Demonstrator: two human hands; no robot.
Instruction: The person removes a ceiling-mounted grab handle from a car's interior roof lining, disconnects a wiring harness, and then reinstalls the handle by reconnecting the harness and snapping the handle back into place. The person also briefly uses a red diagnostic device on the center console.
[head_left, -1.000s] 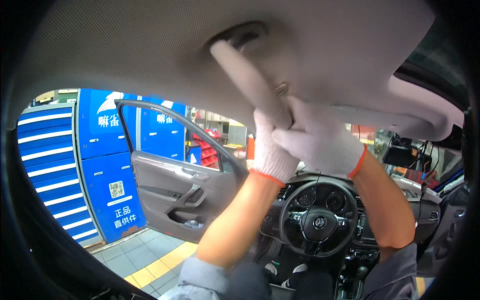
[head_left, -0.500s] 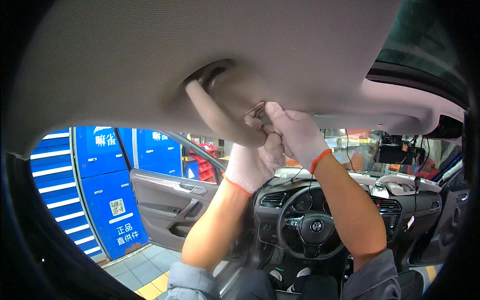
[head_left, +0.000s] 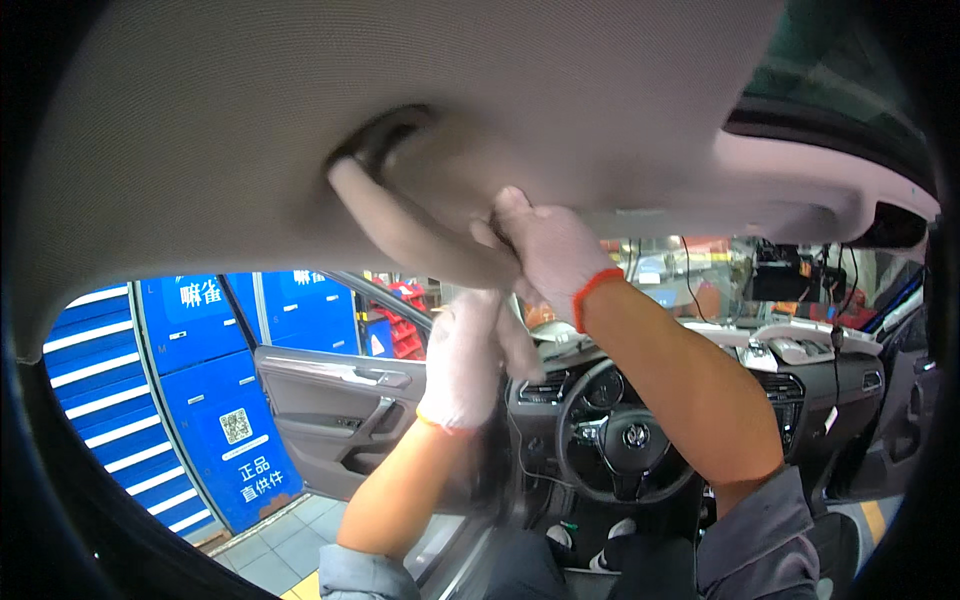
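A grey grab handle (head_left: 415, 240) hangs from the car's headliner (head_left: 280, 80), its rear end set in a dark mount (head_left: 390, 135). My right hand (head_left: 550, 245), in a white knit glove with an orange cuff, is closed around the handle's front end, thumb up against the headliner. That end is mostly hidden behind the fingers. Just below the handle is my left hand (head_left: 465, 355), gloved the same way. Its fingers are apart, slightly smeared by motion, and nothing shows in them.
A steering wheel (head_left: 635, 440) and dashboard lie ahead, with loose trim pieces (head_left: 800, 345) on top. The front door (head_left: 320, 410) stands open at left, beside blue cabinets (head_left: 220, 410). Cables hang near the windscreen, and a sunroof opening (head_left: 830, 140) is at upper right.
My left hand has come away from the handle, down and to the left, its fingers spreading. My right hand stays at the handle's front end. The view has shifted slightly.
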